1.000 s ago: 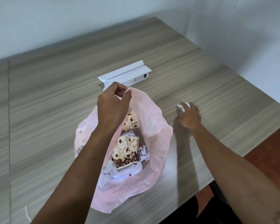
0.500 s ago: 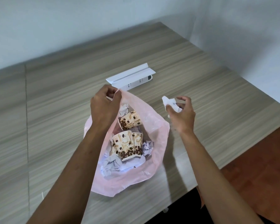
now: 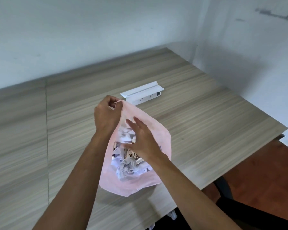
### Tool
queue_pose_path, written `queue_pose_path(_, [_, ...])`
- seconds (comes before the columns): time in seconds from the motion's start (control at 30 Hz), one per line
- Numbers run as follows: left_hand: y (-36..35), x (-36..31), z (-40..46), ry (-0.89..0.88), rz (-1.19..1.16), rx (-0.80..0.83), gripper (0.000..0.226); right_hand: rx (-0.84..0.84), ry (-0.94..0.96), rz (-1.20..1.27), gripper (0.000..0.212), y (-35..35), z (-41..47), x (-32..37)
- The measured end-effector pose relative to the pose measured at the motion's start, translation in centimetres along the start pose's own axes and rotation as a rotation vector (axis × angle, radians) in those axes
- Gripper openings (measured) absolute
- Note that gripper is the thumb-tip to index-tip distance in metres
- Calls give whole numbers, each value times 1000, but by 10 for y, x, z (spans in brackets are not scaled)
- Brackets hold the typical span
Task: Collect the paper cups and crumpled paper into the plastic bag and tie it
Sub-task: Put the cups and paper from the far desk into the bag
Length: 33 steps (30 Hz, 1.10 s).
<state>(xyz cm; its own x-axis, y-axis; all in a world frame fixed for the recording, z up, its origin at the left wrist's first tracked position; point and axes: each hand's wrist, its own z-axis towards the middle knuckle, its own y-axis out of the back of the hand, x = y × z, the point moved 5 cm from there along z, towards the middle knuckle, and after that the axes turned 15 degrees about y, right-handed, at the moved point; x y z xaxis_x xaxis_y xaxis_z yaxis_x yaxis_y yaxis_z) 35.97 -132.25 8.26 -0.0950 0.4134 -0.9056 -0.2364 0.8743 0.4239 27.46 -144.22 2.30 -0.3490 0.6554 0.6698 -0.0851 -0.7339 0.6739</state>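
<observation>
A pink plastic bag (image 3: 158, 130) lies open on the wooden table (image 3: 214, 127). My left hand (image 3: 106, 115) pinches the bag's far rim and holds it up. My right hand (image 3: 140, 138) hovers over the bag's mouth with its fingers spread and nothing in it. Inside the bag lie crumpled white paper (image 3: 126, 165) and paper cups with a brown bean pattern (image 3: 134, 156), mostly hidden under my right hand and the paper.
A white power strip with a white holder (image 3: 143, 94) lies just beyond the bag. The table's right edge (image 3: 239, 166) drops to a reddish floor. A bit of crumpled paper (image 3: 172, 216) shows below the table's front edge. Walls stand close behind and to the right.
My right hand carried a crumpled paper from the table's right side to over the bag and now holds nothing. My left hand kept hold of the rim. The view tilted up.
</observation>
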Motion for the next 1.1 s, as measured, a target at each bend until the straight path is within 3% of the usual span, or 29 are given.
queue_pose_path(0.03, [4,0,-1,1,-10,-3,8,81,-12,-9,88,-7,1,4])
queue_pose_path(0.1, [12,1,-1,6,-26,-6,8,30,22,-11,80,-2,-8,14])
queue_pose_path(0.17, [19,4,0,17,-36,-7,8,-250,23,-145,58,19,-33,17])
queue_pose_path(0.23, [26,7,1,29,-42,-4,7,-443,-164,-399,62,35,-67,3])
queue_pose_path(0.3, [32,12,1,41,-56,-4,5,-285,-537,-415,80,35,-100,-28])
queue_pose_path(0.33, [35,13,1,46,-55,-4,5,-133,-691,-316,75,28,-114,-44])
queue_pose_path(0.37, [39,14,0,49,-52,-7,4,-3,-769,-210,55,23,-123,-52])
queue_pose_path(0.43, [48,15,0,52,-43,-14,3,24,-735,-86,12,30,-126,-54])
queue_pose_path(0.5, [60,15,2,55,-34,-38,3,-142,-668,-86,23,55,-113,-45])
queue_pose_path(0.6, [85,14,8,76,-42,-128,5,-559,-547,-94,11,111,-83,-24])
queue_pose_path(0.63, [93,15,10,92,-44,-151,6,-621,-505,-108,14,126,-72,-19])
queue_pose_path(0.73, [106,19,11,142,0,-162,7,-502,-527,-151,21,151,-48,-17])
queue_pose_path(0.87, [110,23,1,186,40,-138,8,-659,-472,-201,23,183,-40,-2])
queue_pose_path(0.97, [105,30,-6,205,63,-46,9,-456,-498,-231,21,172,-38,-9])
queue_pose_path(1.1, [93,39,-17,210,166,105,9,-428,-548,-97,24,151,-51,-32])
